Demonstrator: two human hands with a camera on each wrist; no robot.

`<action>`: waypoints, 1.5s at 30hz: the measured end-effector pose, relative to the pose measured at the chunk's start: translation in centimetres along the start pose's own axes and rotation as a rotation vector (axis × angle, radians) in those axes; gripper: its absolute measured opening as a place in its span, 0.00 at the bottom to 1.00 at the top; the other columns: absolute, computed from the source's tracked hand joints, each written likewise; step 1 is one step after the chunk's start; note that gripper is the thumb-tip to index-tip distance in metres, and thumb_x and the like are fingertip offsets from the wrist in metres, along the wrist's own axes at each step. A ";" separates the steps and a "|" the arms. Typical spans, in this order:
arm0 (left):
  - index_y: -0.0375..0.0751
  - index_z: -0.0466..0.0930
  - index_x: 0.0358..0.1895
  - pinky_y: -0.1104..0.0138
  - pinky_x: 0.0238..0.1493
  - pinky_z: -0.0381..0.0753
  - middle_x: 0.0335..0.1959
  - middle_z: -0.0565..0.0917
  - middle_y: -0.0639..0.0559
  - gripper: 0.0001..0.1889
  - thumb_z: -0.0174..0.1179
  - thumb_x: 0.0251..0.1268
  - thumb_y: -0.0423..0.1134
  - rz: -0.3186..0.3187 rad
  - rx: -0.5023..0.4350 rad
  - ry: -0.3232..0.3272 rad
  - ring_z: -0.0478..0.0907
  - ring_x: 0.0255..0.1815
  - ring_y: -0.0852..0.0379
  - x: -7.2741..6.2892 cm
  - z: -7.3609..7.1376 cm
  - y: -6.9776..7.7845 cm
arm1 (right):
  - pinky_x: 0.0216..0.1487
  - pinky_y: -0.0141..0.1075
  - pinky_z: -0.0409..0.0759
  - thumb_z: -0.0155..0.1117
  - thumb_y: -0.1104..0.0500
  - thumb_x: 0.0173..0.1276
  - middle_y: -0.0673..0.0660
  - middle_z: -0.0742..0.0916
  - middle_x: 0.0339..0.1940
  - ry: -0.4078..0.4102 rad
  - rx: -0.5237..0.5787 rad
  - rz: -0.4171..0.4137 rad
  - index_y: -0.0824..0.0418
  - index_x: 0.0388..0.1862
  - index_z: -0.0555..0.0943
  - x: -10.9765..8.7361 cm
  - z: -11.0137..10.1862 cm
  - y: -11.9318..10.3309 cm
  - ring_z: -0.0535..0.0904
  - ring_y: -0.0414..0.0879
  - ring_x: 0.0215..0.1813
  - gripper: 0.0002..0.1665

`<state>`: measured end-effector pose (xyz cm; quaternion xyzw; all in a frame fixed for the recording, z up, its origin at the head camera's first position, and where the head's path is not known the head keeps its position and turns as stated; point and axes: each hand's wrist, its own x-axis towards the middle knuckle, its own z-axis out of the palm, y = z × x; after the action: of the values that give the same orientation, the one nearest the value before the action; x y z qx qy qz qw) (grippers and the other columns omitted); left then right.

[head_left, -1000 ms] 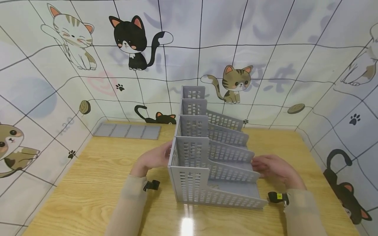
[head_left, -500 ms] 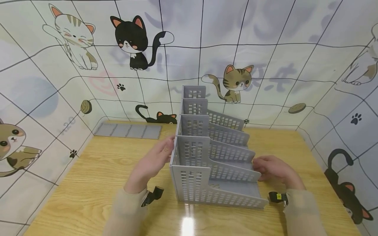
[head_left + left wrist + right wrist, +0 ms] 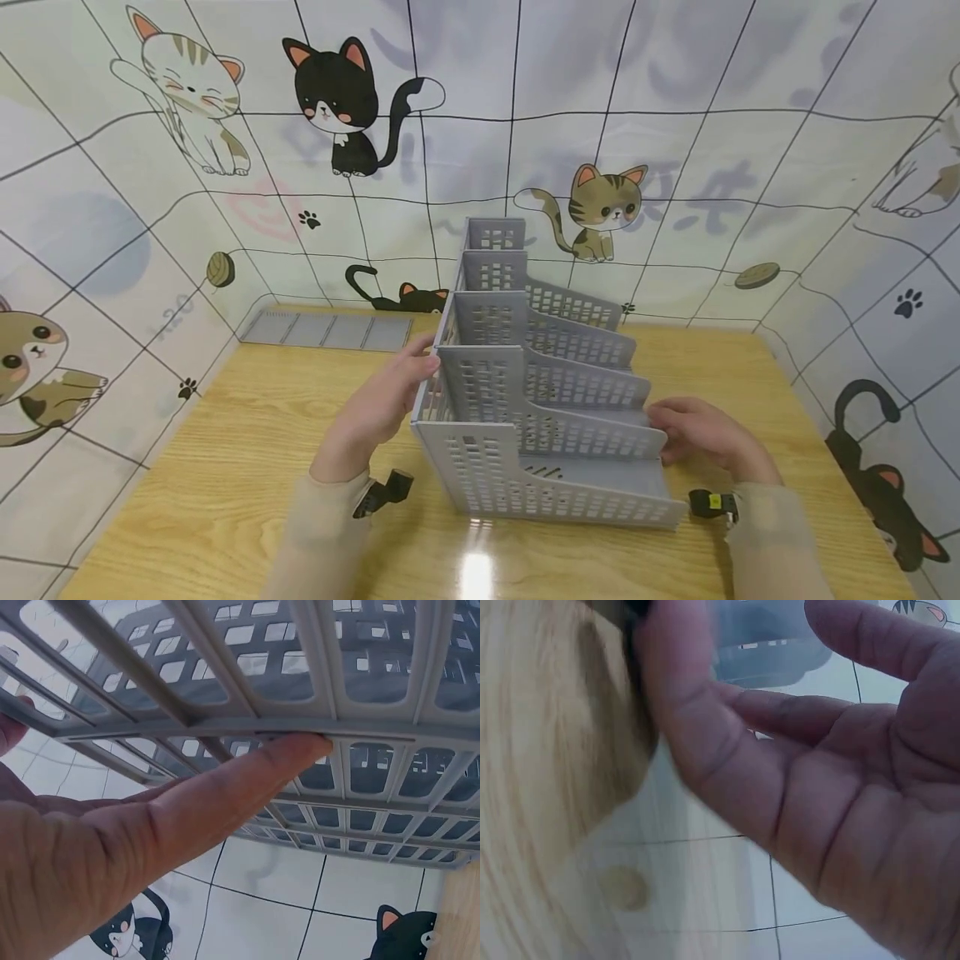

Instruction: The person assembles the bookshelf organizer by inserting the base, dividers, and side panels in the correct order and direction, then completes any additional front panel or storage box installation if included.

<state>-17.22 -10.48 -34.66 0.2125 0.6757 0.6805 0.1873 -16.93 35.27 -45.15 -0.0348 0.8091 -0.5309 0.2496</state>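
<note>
A grey lattice file rack (image 3: 483,383) with several stepped compartments stands mid-table, its tall slatted back on the left leaning leftward. At the top edge of that back, my left hand (image 3: 378,408) holds the rack. In the left wrist view one digit (image 3: 225,784) lies straight along a bar of the slats, and another fingertip (image 3: 9,731) meets the bar's end; the other fingers are mostly hidden. At the low front side, my right hand (image 3: 701,433) grips the rack with bent fingers. The right wrist view shows those fingers (image 3: 720,742) curled and partly blurred; their contact is hidden.
A flat grey ribbed panel (image 3: 326,331) lies at the table's back left. Cat-print cloth (image 3: 480,150) encloses the wooden table (image 3: 225,467) at the back and both sides. A black wrist camera (image 3: 386,492) sits on the left wrist, another (image 3: 708,503) on the right.
My left hand has come out from behind the rack's back and risen to its upper edge. The top of the rack has tipped left. The right hand stays at the front, shifting slightly.
</note>
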 end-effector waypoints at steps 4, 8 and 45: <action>0.31 0.47 0.81 0.54 0.49 0.86 0.60 0.77 0.31 0.39 0.46 0.73 0.45 0.018 -0.076 -0.051 0.84 0.49 0.52 -0.2 -1.2 -0.3 | 0.33 0.41 0.85 0.54 0.55 0.82 0.62 0.89 0.42 -0.019 -0.036 -0.019 0.82 0.61 0.73 0.4 0.2 0.3 0.83 0.46 0.29 0.28; 0.35 0.44 0.82 0.59 0.44 0.86 0.53 0.82 0.47 0.41 0.50 0.73 0.47 0.036 -0.136 -0.127 0.83 0.43 0.56 -0.3 -2.6 -0.8 | 0.24 0.36 0.78 0.58 0.59 0.79 0.53 0.85 0.28 0.008 -0.059 -0.083 0.76 0.49 0.77 0.5 -0.1 0.4 0.74 0.41 0.20 0.17; 0.26 0.80 0.55 0.63 0.25 0.85 0.25 0.79 0.49 0.12 0.57 0.74 0.28 -0.336 0.299 -0.367 0.79 0.20 0.56 2.0 -6.5 -7.3 | 0.38 0.36 0.88 0.42 0.57 0.87 0.44 0.79 0.71 0.516 0.104 -0.458 0.52 0.83 0.63 -10.8 0.8 -9.2 0.87 0.38 0.52 0.29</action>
<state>-22.68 -14.71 -41.87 0.2423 0.7490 0.4830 0.3833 -9.03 34.07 -33.41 -0.0671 0.7886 -0.6050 -0.0873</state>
